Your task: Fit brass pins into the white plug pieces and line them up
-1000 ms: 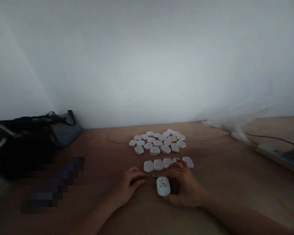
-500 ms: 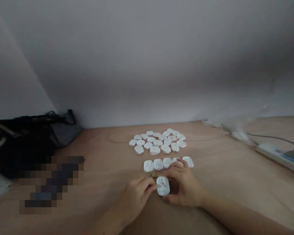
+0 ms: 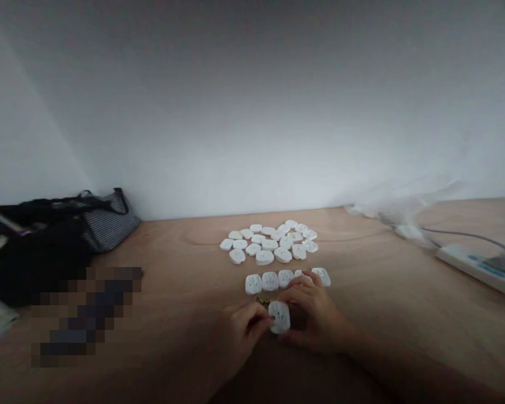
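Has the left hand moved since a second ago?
Yes: the left hand has gone rightward and slightly toward the wearer, judged against the row of white pieces, reaching the held white piece's left edge.

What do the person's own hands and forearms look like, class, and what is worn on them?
The left hand and right hand are bare, without gloves. No sleeve, watch or bracelet shows on either forearm. The picture is too dim and soft to rule out rings.

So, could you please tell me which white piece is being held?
The front piece, gripped in the right hand; the others lie behind it, in a row and a cluster.
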Tool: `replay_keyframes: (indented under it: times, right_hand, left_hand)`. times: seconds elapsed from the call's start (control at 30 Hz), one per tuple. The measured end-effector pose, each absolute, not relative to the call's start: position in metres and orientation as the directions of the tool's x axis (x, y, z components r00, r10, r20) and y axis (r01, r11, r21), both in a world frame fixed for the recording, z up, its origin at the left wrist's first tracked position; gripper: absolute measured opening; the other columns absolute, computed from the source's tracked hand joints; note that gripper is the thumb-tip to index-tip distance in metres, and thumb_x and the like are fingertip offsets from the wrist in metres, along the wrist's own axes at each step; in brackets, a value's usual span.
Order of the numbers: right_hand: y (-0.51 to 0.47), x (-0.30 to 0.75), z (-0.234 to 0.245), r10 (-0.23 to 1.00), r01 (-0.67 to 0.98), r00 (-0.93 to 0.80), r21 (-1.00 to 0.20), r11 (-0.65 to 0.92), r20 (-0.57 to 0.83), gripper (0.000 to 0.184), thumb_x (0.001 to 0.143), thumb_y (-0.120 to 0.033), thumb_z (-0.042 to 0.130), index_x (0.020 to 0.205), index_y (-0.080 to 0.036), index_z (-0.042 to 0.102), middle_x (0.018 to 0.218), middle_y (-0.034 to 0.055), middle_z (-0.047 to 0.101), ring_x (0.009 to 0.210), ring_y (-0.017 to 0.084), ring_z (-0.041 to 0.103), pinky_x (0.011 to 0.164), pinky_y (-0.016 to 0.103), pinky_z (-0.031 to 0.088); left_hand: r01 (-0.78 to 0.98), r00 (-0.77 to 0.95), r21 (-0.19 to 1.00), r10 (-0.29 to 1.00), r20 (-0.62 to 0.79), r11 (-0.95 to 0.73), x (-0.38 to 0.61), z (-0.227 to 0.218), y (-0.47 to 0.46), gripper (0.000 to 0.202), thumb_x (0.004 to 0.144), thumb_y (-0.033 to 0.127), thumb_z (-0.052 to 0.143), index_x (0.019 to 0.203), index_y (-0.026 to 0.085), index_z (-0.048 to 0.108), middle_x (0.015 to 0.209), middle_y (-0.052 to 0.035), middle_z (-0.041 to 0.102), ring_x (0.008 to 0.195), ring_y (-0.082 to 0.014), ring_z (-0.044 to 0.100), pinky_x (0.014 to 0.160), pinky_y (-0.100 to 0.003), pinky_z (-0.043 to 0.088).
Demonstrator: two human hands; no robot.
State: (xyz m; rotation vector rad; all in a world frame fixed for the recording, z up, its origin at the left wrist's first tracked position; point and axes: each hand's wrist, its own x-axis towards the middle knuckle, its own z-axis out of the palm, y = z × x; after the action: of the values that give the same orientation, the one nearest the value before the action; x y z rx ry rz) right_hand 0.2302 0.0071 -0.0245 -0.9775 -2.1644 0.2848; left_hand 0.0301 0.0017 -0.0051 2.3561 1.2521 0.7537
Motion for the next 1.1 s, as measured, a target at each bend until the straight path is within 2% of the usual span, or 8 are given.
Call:
replay_keyframes:
  times: [0.13, 0.23, 0.37, 0.47, 0.7, 0.8, 0.93, 1.1]
  right_hand:
    - [0.006, 0.231, -0.023, 0.702, 0.535, -0.471, -0.460, 0.709, 0.534, 0.046, 0.061, -0.048, 0.071, 0.099, -0.024, 0.059, 0.092, 0.0030, 0.067, 0.095, 0.026, 0.055, 0.097, 0.049, 0.019]
    - [0.006, 0.232, -0.024, 0.690, 0.523, -0.481, -0.454, 0.721, 0.541, 0.048, 0.061, -0.050, 0.072, 0.099, -0.024, 0.058, 0.094, 0.0029, 0.066, 0.096, 0.025, 0.055, 0.097, 0.049, 0.019]
    - [0.008, 0.238, -0.025, 0.719, 0.525, -0.459, -0.493, 0.694, 0.522, 0.049, 0.061, -0.050, 0.072, 0.101, -0.023, 0.059, 0.094, 0.0049, 0.064, 0.093, 0.025, 0.055, 0.091, 0.045, 0.029]
    - [0.009, 0.241, -0.025, 0.755, 0.518, -0.419, -0.551, 0.655, 0.504, 0.048, 0.064, -0.049, 0.071, 0.103, -0.022, 0.060, 0.094, 0.0062, 0.063, 0.091, 0.025, 0.054, 0.084, 0.040, 0.036]
    - [0.009, 0.241, -0.026, 0.752, 0.491, -0.401, -0.571, 0.658, 0.522, 0.046, 0.062, -0.043, 0.075, 0.099, -0.021, 0.061, 0.095, 0.0072, 0.062, 0.092, 0.025, 0.054, 0.084, 0.040, 0.036]
    - [0.010, 0.241, -0.027, 0.748, 0.489, -0.410, -0.567, 0.663, 0.521, 0.046, 0.062, -0.043, 0.075, 0.100, -0.022, 0.061, 0.094, 0.0067, 0.063, 0.091, 0.025, 0.054, 0.083, 0.040, 0.036]
    - [0.010, 0.240, -0.027, 0.742, 0.519, -0.411, -0.533, 0.668, 0.530, 0.048, 0.058, -0.044, 0.076, 0.099, -0.023, 0.062, 0.091, 0.0055, 0.063, 0.088, 0.024, 0.055, 0.084, 0.041, 0.035]
    - [0.010, 0.237, -0.028, 0.710, 0.521, -0.410, -0.492, 0.698, 0.572, 0.048, 0.055, -0.042, 0.077, 0.095, -0.022, 0.062, 0.089, 0.0046, 0.063, 0.089, 0.024, 0.055, 0.087, 0.041, 0.033]
  left_hand:
    - [0.609, 0.374, 0.651, 0.888, 0.269, -0.453, 0.035, -0.010, 0.002, 0.011, 0.076, 0.027, 0.063, 0.073, 0.018, 0.059, 0.068, 0.0009, 0.063, 0.062, -0.0142, 0.058, 0.057, -0.022, 0.044]
    - [0.614, 0.314, 0.651, 0.894, 0.319, -0.447, 0.032, -0.013, 0.006, 0.017, 0.072, 0.031, 0.067, 0.080, 0.018, 0.059, 0.071, 0.0003, 0.063, 0.065, -0.0155, 0.058, 0.059, -0.024, 0.046]
    - [0.637, 0.315, 0.601, 0.875, 0.369, -0.483, 0.016, -0.014, 0.019, 0.015, 0.081, 0.031, 0.056, 0.076, 0.017, 0.059, 0.069, -0.0006, 0.061, 0.065, -0.0153, 0.058, 0.061, -0.025, 0.045]
    - [0.703, 0.330, 0.543, 0.887, 0.323, -0.459, 0.007, -0.016, 0.028, 0.013, 0.078, 0.029, 0.058, 0.075, 0.016, 0.061, 0.070, -0.0012, 0.060, 0.060, -0.0143, 0.055, 0.056, -0.024, 0.043]
    - [0.789, 0.310, 0.458, 0.909, 0.279, -0.410, 0.016, -0.023, 0.037, 0.014, 0.076, 0.028, 0.060, 0.073, 0.016, 0.065, 0.068, -0.0022, 0.059, 0.059, -0.0157, 0.055, 0.054, -0.024, 0.040]
    - [0.771, 0.320, 0.442, 0.879, 0.354, -0.458, 0.015, -0.021, 0.033, 0.018, 0.082, 0.024, 0.053, 0.068, 0.016, 0.062, 0.067, -0.0025, 0.059, 0.062, -0.0166, 0.056, 0.057, -0.025, 0.041]
    - [0.673, 0.357, 0.449, 0.790, 0.498, -0.587, 0.015, -0.017, 0.018, 0.015, 0.088, 0.023, 0.046, 0.080, 0.018, 0.057, 0.075, -0.0018, 0.061, 0.068, -0.0152, 0.058, 0.063, -0.024, 0.044]
    - [0.613, 0.465, 0.345, 0.677, 0.571, -0.711, 0.026, -0.018, 0.009, 0.020, 0.091, 0.026, 0.042, 0.078, 0.019, 0.055, 0.073, -0.0012, 0.061, 0.067, -0.0146, 0.059, 0.061, -0.023, 0.044]
